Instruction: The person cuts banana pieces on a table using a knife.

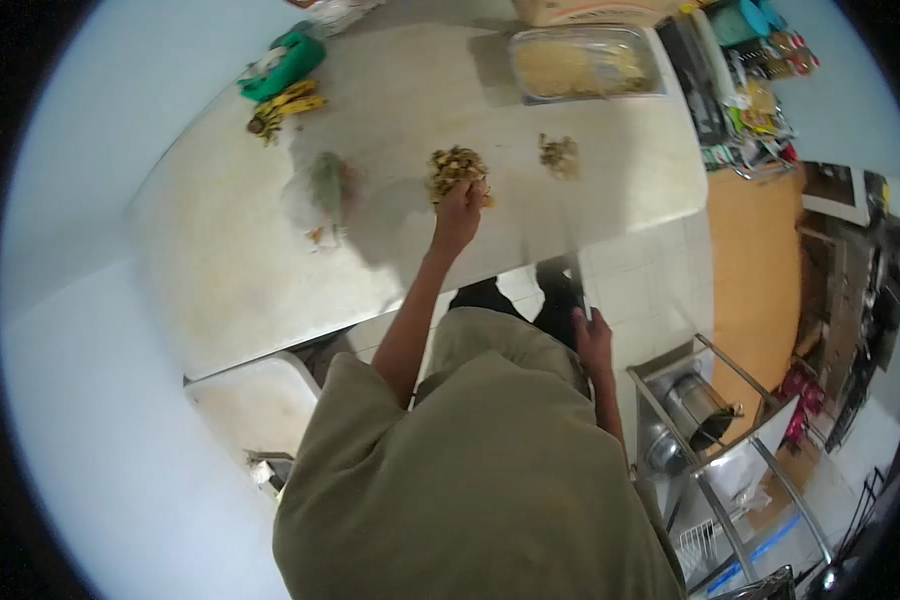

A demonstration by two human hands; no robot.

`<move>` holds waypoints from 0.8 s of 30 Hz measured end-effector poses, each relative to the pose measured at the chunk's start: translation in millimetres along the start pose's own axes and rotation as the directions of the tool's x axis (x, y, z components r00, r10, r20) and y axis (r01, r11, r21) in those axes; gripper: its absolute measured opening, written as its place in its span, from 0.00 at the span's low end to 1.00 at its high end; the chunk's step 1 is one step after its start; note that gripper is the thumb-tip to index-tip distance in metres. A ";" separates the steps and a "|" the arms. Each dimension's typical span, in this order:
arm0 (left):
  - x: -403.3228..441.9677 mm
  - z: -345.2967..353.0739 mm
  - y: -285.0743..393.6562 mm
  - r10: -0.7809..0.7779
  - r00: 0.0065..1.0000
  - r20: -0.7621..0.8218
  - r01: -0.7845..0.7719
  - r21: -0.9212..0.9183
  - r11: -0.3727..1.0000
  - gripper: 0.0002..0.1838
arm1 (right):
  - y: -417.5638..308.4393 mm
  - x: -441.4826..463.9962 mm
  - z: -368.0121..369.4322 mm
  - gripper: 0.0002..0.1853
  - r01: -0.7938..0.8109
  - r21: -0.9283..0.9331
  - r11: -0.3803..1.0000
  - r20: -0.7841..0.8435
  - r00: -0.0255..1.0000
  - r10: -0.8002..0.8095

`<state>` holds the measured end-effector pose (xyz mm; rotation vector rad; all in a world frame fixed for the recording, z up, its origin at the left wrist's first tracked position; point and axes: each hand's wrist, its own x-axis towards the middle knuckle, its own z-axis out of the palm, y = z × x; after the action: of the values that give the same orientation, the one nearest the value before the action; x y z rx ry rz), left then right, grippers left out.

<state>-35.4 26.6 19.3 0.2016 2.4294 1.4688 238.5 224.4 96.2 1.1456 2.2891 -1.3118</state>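
Observation:
On the white table [400, 110] lies a pile of small brown and yellowish pieces [455, 163]. My left hand [460, 205] is at the near side of this pile, its fingers closed; what they hold, if anything, is too small to name. Beyond the table's near edge, my right hand [592, 335] is wrapped round the handle of a knife [576, 275], whose blade points up toward the table and is blurred. A smaller heap of pale and brown pieces [559, 158] sits to the right of the pile.
A clear plastic tray [590, 97] with pale contents stands at the back right. Bananas [298, 101] and a green bag [295, 68] lie at the back left, a clear plastic bag [328, 190] nearer. Metal racks [705, 405] stand at the lower right.

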 end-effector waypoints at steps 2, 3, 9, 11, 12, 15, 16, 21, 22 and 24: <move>10.5 31.3 -5.6 -0.038 0.984 0.175 0.069 -0.171 0.983 0.17 | -1.8 4.3 -1.8 0.24 0.022 0.025 0.999 0.002 1.000 -0.022; 15.9 46.2 -13.0 -0.030 0.978 0.208 0.061 -0.146 0.987 0.17 | -2.2 6.8 -0.8 0.24 0.012 0.066 0.998 0.012 1.000 -0.013; 20.4 85.9 -33.6 0.047 0.964 0.260 -0.112 0.242 0.964 0.10 | 6.6 33.1 -14.2 0.25 0.060 0.001 0.998 0.078 0.995 -0.059; 13.3 91.2 -25.2 0.052 0.982 0.180 -0.101 0.277 0.956 0.10 | 5.4 47.6 -26.1 0.25 0.086 -0.131 0.988 0.145 0.987 -0.067; 11.9 92.1 -21.0 0.054 0.989 0.137 -0.093 0.298 0.950 0.11 | 0.0 52.1 -34.4 0.24 0.132 -0.149 0.980 0.167 0.980 -0.107; 9.5 101.2 -15.7 0.013 0.996 0.088 -0.033 0.231 0.972 0.15 | -1.8 69.8 -57.3 0.24 0.230 -0.176 0.957 0.221 0.957 -0.189; 9.4 104.6 -17.8 0.036 0.996 0.076 -0.053 0.230 0.972 0.16 | -1.2 76.6 -64.0 0.24 0.234 -0.185 0.954 0.227 0.955 -0.190; 9.1 122.0 -16.9 0.199 0.977 -0.082 -0.176 0.229 0.957 0.14 | 10.7 111.3 -95.0 0.25 0.303 -0.186 0.935 0.302 0.923 -0.239; 10.0 123.1 -9.6 0.143 0.988 -0.061 -0.119 0.293 0.949 0.11 | 15.7 121.0 -99.4 0.25 0.373 -0.133 0.918 0.337 0.888 -0.312; 14.2 130.4 4.4 0.073 0.997 -0.039 -0.055 0.351 0.935 0.10 | 6.1 136.5 -111.4 0.25 0.360 -0.182 0.915 0.389 0.881 -0.269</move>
<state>-7.3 142.2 -36.2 0.3248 2.7363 1.0637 170.4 385.9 77.3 0.4162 2.3360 -1.1707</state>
